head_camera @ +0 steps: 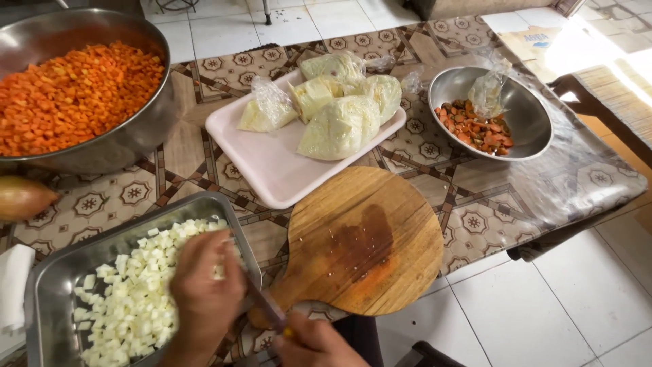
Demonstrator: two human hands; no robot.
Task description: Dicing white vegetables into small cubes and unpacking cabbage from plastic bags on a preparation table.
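My left hand (204, 292) lies over the right side of a rectangular metal tray (58, 272) filled with small white diced vegetable pieces (132, 299), fingers curled over the pieces near the tray's rim. My right hand (316, 346) at the bottom edge grips a knife (268, 309) whose blade points toward the tray, under the left hand. A round wooden cutting board (367, 245) with a wet orange stain lies just right of the tray, with a few white bits on it.
A large metal bowl (146, 129) of diced carrot sits at the back left. A pink tray (265, 163) holds plastic-wrapped cabbage pieces (339, 126). A small metal bowl (526, 112) holds carrot scraps and a plastic bag. An onion (24, 197) lies at the left edge. The table's edge runs along the right.
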